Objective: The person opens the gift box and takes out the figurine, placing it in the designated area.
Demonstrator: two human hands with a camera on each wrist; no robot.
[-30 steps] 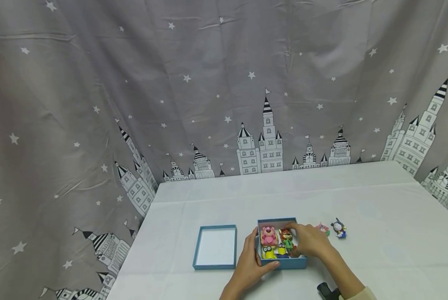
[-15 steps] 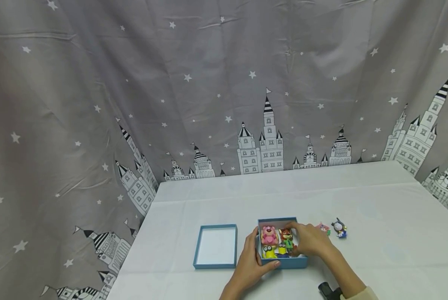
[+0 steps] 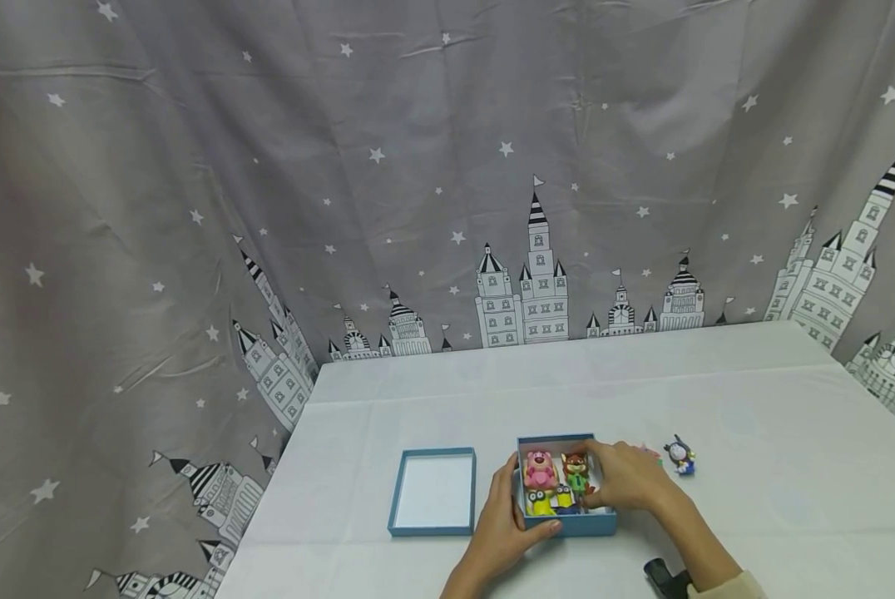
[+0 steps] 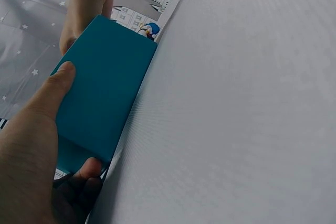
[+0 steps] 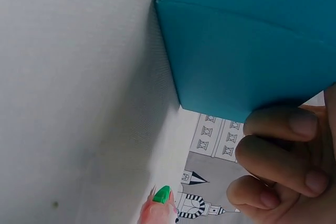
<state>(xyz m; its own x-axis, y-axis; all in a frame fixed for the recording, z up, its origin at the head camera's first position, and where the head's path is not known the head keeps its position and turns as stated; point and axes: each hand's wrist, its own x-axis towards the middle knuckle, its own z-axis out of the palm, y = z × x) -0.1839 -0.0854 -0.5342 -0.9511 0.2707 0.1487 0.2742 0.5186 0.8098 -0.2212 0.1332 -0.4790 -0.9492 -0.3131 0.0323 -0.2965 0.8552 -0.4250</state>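
Note:
My left hand point(image 3: 496, 528) grips the near left corner of an open blue box point(image 3: 578, 526), thumb along the front wall and fingers at the left side. Inside lie a pink bear figurine point(image 3: 541, 472), a fox figurine point(image 3: 576, 470) in green and two yellow minion figurines point(image 3: 541, 503). Reaching over the right wall, my right hand point(image 3: 627, 476) pinches the fox lengthwise, index finger by its ear and thumb near its feet. In the right wrist view, the other fingers point(image 5: 278, 163) curl outside the teal wall point(image 5: 247, 61). The box interior is hidden from both wrist views.
A shallow blue-rimmed lid point(image 3: 431, 531) lies inside up, left of the box. Right of my right hand are a dark-hooded figurine point(image 3: 679, 456) and a partly covered pink figurine point(image 3: 653, 454). A grey castle-print curtain point(image 3: 417, 166) hangs behind the white table point(image 3: 388, 416).
My right hand has shifted slightly to the right, uncovering more of the fox and hiding more of the pink figurine outside. The left hand keeps its grip on the box.

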